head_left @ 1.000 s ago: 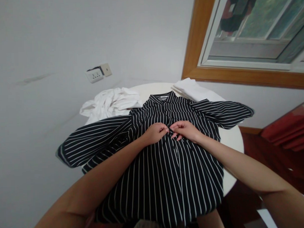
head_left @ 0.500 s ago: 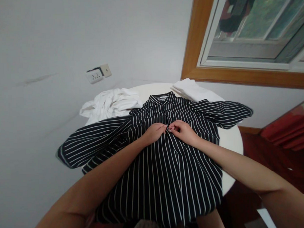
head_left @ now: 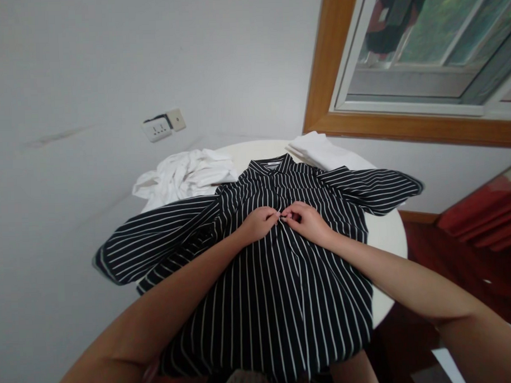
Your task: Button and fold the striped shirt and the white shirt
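A black shirt with white stripes (head_left: 259,292) lies front up across a round white table (head_left: 393,237), its collar at the far side and both sleeves spread outward. Its lower hem hangs over the near edge. My left hand (head_left: 259,222) pinches the front placket at mid-chest. Close against it, my right hand (head_left: 305,220) grips the same strip of cloth between thumb and fingers. The fingertips of both hands nearly meet, and the cloth is drawn up a little there. Any button between them is too small to make out.
A crumpled white garment (head_left: 185,174) lies on the table's far left. Folded white cloth (head_left: 327,151) rests at the far right. Behind stand a wall with a power socket (head_left: 158,129) and a wood-framed window (head_left: 412,127). Red fabric (head_left: 486,217) hangs at right.
Both hands stay pinched at the same spot on the shirt front, with only slight finger movement. The whole view has shifted very slightly.
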Demonstrator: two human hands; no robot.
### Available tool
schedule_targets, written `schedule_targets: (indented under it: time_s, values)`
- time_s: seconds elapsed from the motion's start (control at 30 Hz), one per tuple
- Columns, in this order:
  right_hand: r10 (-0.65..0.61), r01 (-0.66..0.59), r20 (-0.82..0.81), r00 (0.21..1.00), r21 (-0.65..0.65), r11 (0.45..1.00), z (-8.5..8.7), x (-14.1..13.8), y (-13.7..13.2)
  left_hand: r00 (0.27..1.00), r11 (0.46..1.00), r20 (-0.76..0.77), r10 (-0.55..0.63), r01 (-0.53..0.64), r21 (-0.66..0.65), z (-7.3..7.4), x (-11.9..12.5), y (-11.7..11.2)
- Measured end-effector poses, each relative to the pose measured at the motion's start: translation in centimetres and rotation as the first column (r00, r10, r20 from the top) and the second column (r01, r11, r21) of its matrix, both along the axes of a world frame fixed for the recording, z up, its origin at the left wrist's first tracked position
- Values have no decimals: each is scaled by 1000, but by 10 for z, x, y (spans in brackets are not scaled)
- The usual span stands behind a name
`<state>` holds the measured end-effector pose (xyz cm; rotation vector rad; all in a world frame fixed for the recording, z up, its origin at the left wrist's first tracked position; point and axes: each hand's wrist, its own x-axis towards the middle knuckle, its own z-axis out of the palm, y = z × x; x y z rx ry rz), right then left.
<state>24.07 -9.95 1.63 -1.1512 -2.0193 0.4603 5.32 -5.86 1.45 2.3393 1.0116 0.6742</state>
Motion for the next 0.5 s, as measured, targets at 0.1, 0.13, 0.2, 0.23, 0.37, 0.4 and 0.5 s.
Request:
schedule_targets:
  time_s: [0.1, 0.13, 0.2, 0.23, 0.37, 0.4, 0.5]
  values:
    - [8, -8, 8, 1000, 9, 1000, -2, 0, 0, 1000, 1000, -3, 0, 0, -12, 0, 0, 1]
    - [9, -9, 11, 1000, 9, 1000, -2, 0, 0, 1000, 1000, -4, 3, -3, -16, 0, 0, 1]
    - [7, -7, 14, 1000, 9, 1000, -1, 0, 0, 1000, 1000, -3, 14, -14, -24, 0, 0, 1]
    - [5, -6, 16, 1000, 11, 1000, 0, 0, 0, 1000, 999, -1, 20, -20, -29, 0, 0, 1]
    - [-2, 2, 8, 1000, 16, 1000, 4, 1, 0, 999, 997, 14, 49, -48, -64, 2, 1, 0]
    - [-4, 4, 3, 1000, 15, 1000, 4, 1, 0, 998, 996, 21, 57, -55, -77, 2, 1, 0]
    - [5, -5, 0, 1000, 18, 1000, 5, 2, 1, 995, 991, 52, 83, -77, -110, 2, 2, 0]
